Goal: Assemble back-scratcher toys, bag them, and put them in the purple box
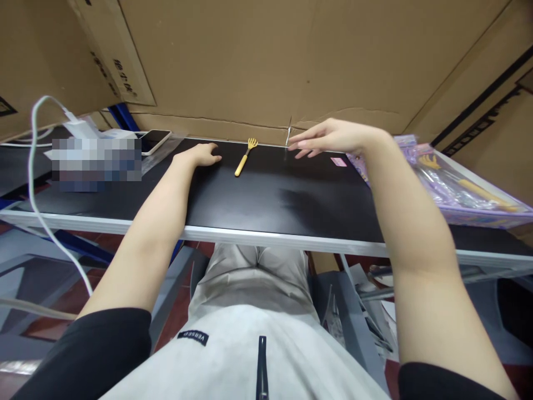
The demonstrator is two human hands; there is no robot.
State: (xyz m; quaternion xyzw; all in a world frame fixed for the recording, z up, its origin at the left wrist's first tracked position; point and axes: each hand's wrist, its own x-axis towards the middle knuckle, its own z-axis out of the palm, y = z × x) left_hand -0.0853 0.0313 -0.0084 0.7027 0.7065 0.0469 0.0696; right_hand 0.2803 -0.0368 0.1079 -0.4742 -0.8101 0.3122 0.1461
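A small yellow back scratcher (245, 157) lies on the black tabletop (250, 203), its claw-like head pointing away from me and its handle toward me. To its left, my left hand (202, 154) rests on the tabletop, open and holding nothing, with its fingers apart. My right hand (322, 139) hovers over the back of the table, fingers stretched out and nothing visible in them. Its fingertips are near a bright slit (288, 135) in the cardboard wall. A small pink card (338, 161) lies below and right of that hand.
At right, an open purple box (478, 215) holds several plastic-wrapped packs, some with yellow scratchers showing. A phone (155, 141), a white charger plug (81, 128) with its cable, and a blurred-out object stand at left. Cardboard (266, 61) walls the table's back.
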